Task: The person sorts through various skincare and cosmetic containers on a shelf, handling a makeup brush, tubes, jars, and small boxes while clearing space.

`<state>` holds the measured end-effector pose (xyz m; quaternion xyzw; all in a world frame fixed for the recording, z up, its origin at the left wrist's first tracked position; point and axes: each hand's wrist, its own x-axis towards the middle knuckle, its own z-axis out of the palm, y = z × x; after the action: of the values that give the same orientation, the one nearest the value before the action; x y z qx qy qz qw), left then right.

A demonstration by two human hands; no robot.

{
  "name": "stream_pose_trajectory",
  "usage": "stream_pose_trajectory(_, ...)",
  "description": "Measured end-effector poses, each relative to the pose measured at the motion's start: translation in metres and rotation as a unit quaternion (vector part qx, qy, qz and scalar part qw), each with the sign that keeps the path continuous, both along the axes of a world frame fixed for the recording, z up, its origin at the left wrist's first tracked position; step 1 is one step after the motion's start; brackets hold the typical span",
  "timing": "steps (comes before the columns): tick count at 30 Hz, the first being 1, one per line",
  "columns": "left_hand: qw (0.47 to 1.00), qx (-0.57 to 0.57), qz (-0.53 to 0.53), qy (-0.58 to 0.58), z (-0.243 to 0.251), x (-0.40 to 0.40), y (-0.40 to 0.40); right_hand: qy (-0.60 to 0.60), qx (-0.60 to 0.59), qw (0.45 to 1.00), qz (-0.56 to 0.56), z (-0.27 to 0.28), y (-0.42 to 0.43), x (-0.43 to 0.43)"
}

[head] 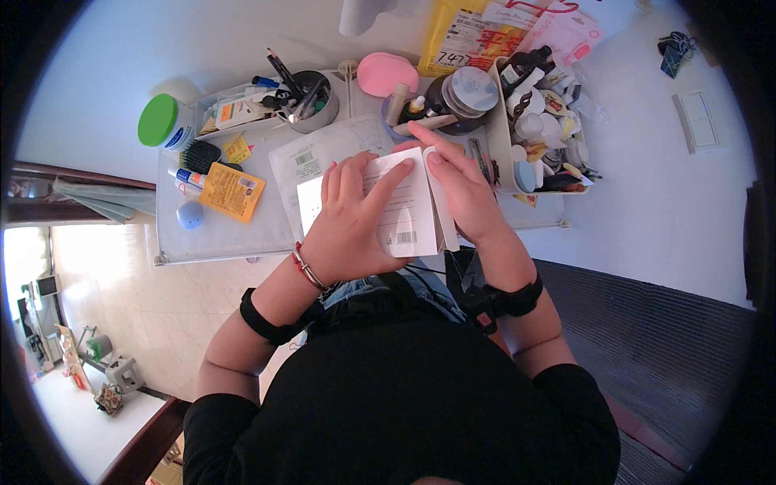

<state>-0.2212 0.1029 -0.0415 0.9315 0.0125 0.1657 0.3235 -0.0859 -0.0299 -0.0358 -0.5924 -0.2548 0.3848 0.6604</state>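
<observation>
A white cardboard box [418, 209] bearing printed lines and a barcode is held between both hands above the shelf top [279, 233]. My left hand [342, 224] lies across its printed face, with spread fingers over the far edge and the thumb near the box's right part. At the right end, my right hand [470, 194] has its thumb against a white end flap [445, 209], which stands apart from the body of the box. What is inside cannot be seen. Behind the box lies a flat white packet [327, 145] with a barcode, partly covered.
To the left are a yellow sachet [232, 193], a black hairbrush [200, 156] and a green-lidded jar [159, 120]. A grey pen cup [315, 106] stands at the back. On the right, a cream bin [503, 142] holds many cosmetics beside a dark jar [436, 94].
</observation>
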Motion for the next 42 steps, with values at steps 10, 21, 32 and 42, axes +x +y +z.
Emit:
stream_pose_trajectory(10, 0.998, 0.037, -0.021, 0.044, -0.017, -0.002, -0.006, -0.016, -0.033, 0.999, -0.016, -0.033, -0.008, 0.005)
stream_pose_trajectory(21, 0.999, 0.003, -0.034, 0.026, -0.024, 0.005, -0.003, 0.092, -0.013, 0.995, -0.018, -0.056, -0.003, 0.008)
stream_pose_trajectory(32, 1.000, -0.006, -0.001, 0.010, -0.022, 0.012, -0.002, 0.103, -0.011, 0.994, -0.029, -0.056, -0.005, 0.001)
stream_pose_trajectory(42, 0.999, 0.000, -0.002, 0.032, -0.016, 0.014, -0.002, 0.006, -0.108, 0.994, -0.028, -0.025, -0.012, -0.006)
